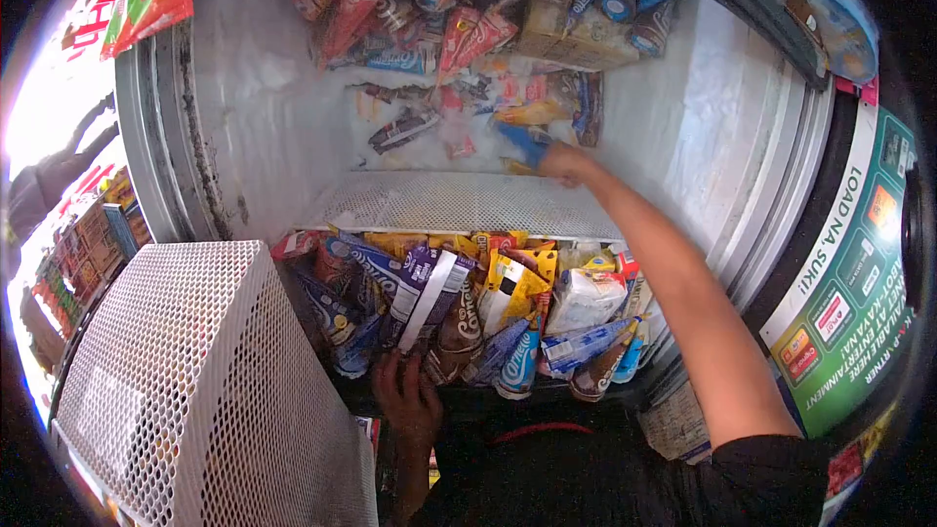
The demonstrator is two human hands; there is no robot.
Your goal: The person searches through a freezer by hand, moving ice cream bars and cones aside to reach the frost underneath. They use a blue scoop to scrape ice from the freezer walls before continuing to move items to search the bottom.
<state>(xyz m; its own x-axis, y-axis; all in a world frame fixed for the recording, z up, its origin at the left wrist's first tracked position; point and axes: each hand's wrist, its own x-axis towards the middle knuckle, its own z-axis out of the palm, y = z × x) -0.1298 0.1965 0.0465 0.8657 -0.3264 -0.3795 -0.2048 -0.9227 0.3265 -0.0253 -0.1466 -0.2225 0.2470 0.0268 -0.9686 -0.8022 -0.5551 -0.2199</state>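
Deep in the chest freezer [264, 127], my right hand [568, 164] is closed on a flat blue thing [525, 142] whose kind I cannot make out. Under it, frost and several wrapped ice creams lie on the freezer floor; a yellow wrapper [532, 113] is close to the blue thing. My left hand [408, 395] rests at the freezer's front edge with its fingers apart, holding nothing. Just beyond those fingers stands a purple ice cream pack [426, 298], beside a brown Cornetto cone [457, 337].
A white mesh basket [234, 371] stands at the left front. The mesh divider [468, 203] separates the front row of ice creams from the deep part. More cones and a cardboard box [561, 34] fill the back. A green sign [849, 273] stands on the right.
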